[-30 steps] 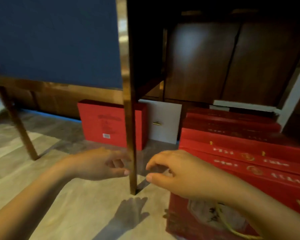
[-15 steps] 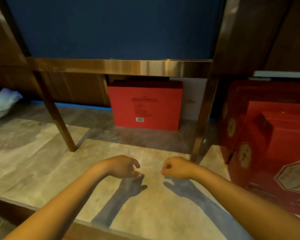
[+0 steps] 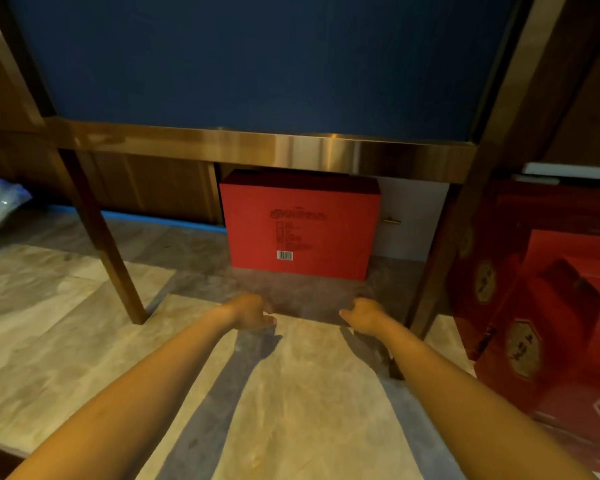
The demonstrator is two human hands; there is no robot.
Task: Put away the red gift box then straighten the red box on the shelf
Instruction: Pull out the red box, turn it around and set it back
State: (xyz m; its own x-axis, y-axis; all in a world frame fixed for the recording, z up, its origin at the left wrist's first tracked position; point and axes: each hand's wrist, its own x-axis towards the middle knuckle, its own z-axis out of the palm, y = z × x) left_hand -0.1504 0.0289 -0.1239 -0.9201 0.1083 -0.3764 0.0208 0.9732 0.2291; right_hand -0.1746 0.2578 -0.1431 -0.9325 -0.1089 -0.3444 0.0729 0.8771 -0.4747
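Under the brass rail (image 3: pixel 257 147), both empty hands, left hand (image 3: pixel 248 311) and right hand (image 3: pixel 362 315), fingers loosely curled, are reaching toward the red box (image 3: pixel 300 225); pushing unevenly is risking twisting it further.

The red box (image 3: pixel 300 225) stood upright on the marble floor beyond both sets of fingertips, untouched. Its flat face, printed with dark text and a white barcode label, faced them squarely.

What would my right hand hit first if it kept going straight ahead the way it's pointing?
Most likely the red box standing under the brass rail. The right hand points forward over bare floor, and nothing shows between it and the box front. Depth is hard to judge here.
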